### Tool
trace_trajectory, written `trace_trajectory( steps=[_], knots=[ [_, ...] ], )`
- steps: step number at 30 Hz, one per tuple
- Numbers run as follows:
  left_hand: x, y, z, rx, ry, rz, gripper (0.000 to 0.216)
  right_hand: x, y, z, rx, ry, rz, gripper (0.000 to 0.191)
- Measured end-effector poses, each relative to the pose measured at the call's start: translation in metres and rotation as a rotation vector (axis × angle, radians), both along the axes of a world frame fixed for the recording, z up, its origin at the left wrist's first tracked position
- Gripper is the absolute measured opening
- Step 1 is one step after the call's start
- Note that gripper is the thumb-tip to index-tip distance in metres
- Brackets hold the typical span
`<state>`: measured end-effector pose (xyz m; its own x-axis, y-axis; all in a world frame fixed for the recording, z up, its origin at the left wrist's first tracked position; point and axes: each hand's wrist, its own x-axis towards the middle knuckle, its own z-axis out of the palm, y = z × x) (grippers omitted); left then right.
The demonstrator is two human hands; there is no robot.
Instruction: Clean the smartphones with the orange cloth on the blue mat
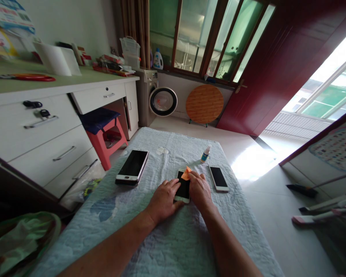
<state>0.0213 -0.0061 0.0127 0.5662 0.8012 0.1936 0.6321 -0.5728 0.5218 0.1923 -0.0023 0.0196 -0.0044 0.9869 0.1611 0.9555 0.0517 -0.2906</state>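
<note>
You can read no word, brand or number here. The blue label (203, 157) on the small spray bottle (206, 153) before you is too tiny to make out, and so is the one on the white detergent bottle (158, 60) at the back. The printed sheet (11, 15) at your upper left and the patterned chart (338, 148) on your right show you only blurred marks.

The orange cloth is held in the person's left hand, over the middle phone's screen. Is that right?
Not quite: the head view shows the orange cloth held in the right hand, not the left hand. It is over the screen of the middle phone, as you say.
</note>
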Motion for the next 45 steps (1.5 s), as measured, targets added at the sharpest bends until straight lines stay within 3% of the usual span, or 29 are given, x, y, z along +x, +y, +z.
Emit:
trace_trajectory(
  steps=[16, 32, 41, 45],
  knots=[
    [0.001, 0.001, 0.002, 0.044, 0.025, -0.057, 0.058, -0.002, 0.011, -0.002, 0.024, 0.122, 0.338, 0.031],
    [0.003, -0.001, -0.001, 0.056, 0.044, -0.049, 0.057, 0.005, 0.004, 0.008, 0.0, -0.013, 0.042, 0.031],
    [0.001, 0.001, -0.002, 0.002, -0.029, -0.062, 0.052, -0.002, 0.01, 0.003, 0.022, 0.062, 0.213, 0.032],
    [0.001, 0.0, -0.001, -0.013, -0.074, -0.065, 0.053, 0.002, 0.009, 0.001, 0.062, 0.089, 0.215, 0.031]
  ],
)
